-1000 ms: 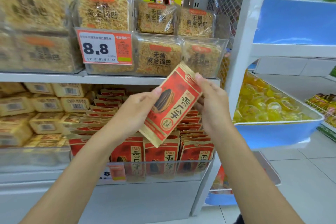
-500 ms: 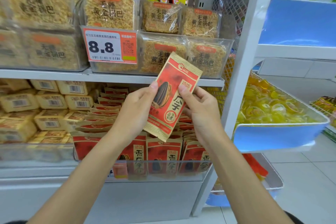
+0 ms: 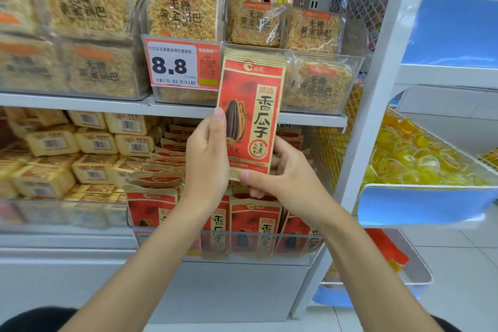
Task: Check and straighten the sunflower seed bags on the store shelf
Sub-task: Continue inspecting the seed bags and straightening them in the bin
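A red and tan sunflower seed bag stands upright in front of the shelves, its printed face toward me. My left hand grips its left edge, thumb on the front. My right hand pinches its bottom right corner from below. Under them, several more sunflower seed bags stand in rows in a clear bin on the lower shelf, and others lie stacked at a slant behind.
The upper shelf carries clear boxes of rice crackers and an 8.8 price tag. Yellow wrapped blocks fill the lower left. A white upright divides off a blue bin of yellow jelly cups at the right.
The held bag has turned from a rightward tilt to upright. My right hand slid from its upper right edge down to the bottom corner. The view came closer to the shelf.
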